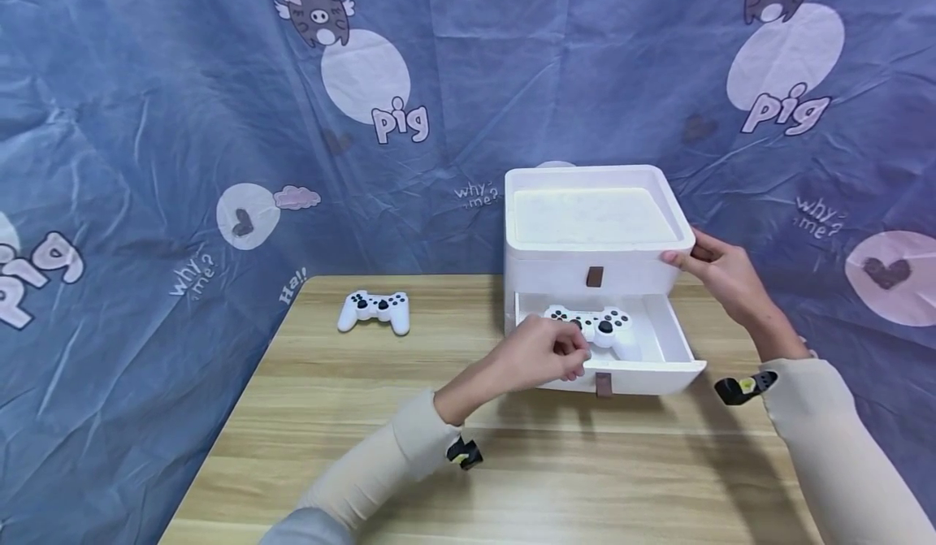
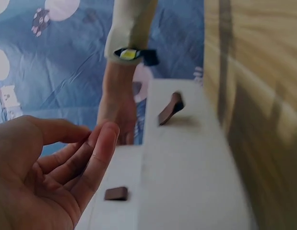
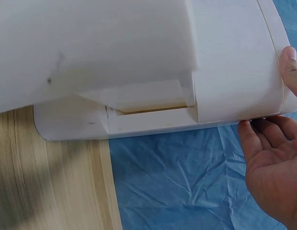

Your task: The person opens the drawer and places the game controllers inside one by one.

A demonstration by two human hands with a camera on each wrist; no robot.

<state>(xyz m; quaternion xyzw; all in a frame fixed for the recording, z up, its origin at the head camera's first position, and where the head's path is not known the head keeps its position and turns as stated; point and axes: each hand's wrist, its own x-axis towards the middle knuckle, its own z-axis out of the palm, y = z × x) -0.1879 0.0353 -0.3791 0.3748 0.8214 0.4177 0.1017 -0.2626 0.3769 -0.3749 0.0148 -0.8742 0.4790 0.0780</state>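
Observation:
A white two-drawer storage box (image 1: 526, 269) stands at the back right of the table, its lower drawer (image 1: 651, 378) pulled out. In that drawer lies a white game controller (image 1: 605, 327), partly hidden behind my left hand (image 1: 544, 354). That hand hovers over the drawer's front, fingers loosely bent; the left wrist view shows nothing between fingers and thumb. My right hand (image 1: 720, 273) grips the box's upper right corner, thumb on the front and fingers along the side (image 3: 273, 153). A brown pull tab (image 1: 603, 384) hangs on the open drawer's front.
Another white game controller (image 1: 374, 309) lies on the wooden table (image 1: 322, 415) at the left. The upper drawer, with a brown tab (image 1: 595, 276), is closed. The box top is a shallow tray (image 1: 595, 216). A blue printed cloth (image 1: 468, 66) hangs behind.

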